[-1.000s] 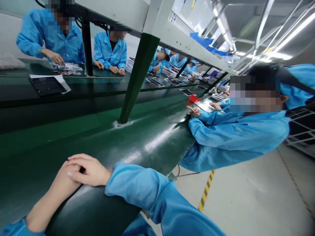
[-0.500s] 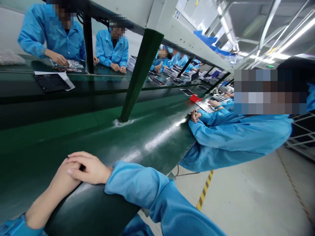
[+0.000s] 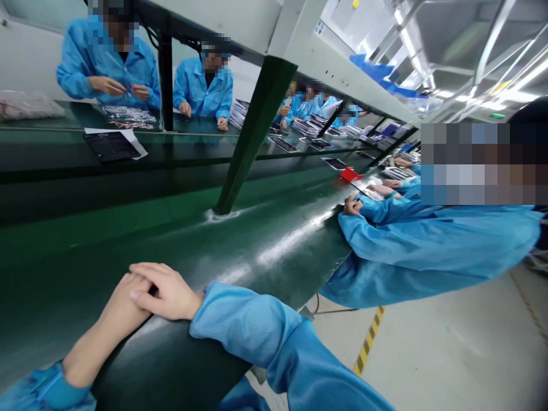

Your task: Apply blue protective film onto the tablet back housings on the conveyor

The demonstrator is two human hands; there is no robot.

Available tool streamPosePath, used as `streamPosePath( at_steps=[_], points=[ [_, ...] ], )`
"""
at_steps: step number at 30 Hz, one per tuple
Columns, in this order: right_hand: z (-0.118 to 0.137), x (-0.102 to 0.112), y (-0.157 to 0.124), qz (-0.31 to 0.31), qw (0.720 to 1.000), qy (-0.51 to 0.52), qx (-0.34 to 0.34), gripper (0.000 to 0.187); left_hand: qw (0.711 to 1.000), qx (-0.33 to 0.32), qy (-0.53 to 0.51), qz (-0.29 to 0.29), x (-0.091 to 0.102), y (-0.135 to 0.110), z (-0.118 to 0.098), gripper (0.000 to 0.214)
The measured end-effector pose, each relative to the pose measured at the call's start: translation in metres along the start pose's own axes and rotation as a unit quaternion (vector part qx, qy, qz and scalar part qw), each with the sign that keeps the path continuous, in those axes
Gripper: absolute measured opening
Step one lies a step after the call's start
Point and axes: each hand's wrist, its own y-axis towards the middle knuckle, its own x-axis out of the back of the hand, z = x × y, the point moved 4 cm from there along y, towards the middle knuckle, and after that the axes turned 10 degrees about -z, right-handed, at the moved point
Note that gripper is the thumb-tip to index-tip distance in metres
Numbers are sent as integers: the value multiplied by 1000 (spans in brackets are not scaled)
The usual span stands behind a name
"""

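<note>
My left hand [image 3: 122, 308] lies on the green work surface [image 3: 180, 365] near its front edge. Across its back rests my right hand [image 3: 171, 292], with the thumb apart from the other fingers and no object visible in it. The right hand covers the fingers of the left, so their shape is hidden. Both forearms end in blue sleeves, the right sleeve [image 3: 240, 314] lying over the table edge.
A co-worker in a blue coat [image 3: 411, 245] sits at my right. Opposite, others handle small parts beside a black panel [image 3: 112, 146] on white paper. A green post [image 3: 257, 137] rises from the bench. Further along stands a red box [image 3: 351, 174]; yellow-black tape [image 3: 369, 341] marks the floor.
The view has shifted slightly, so most things appear further right. Across the bench, a co-worker's hands have lifted off the small parts. My own hands stay folded together.
</note>
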Motion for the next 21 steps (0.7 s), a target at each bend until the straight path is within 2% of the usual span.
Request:
streamPosePath(
  at_steps=[2,3,9,15,16,18,19,20,21],
  points=[
    [-4,-3,1,4,1000,-12,12,51,1000,-6,9,11,-6,0,3,39],
    [-5,-4,1,1,1000,-14,16,47,1000,-7,13,19,-8,1,4,39],
    [-2,-3,0,-12,1000,1,29,48,999,1,15,34,-6,0,2,42],
    [2,-1,2,-29,995,89,-14,41,999,11,-34,15,-5,2,-1,40],
    [1,1,3,-51,991,121,-28,40,998,17,-62,-8,-2,2,-1,35],
    [-7,5,5,-138,969,192,-72,32,981,76,-145,-103,8,1,4,15],
    [-14,8,5,-193,949,228,-101,22,962,123,-181,-163,15,-1,8,18],
    [-21,9,5,-245,925,259,-129,16,938,171,-207,-220,21,-5,14,32],
    [-28,10,4,-285,904,279,-152,19,914,214,-220,-267,26,-8,19,43]
  ],
)
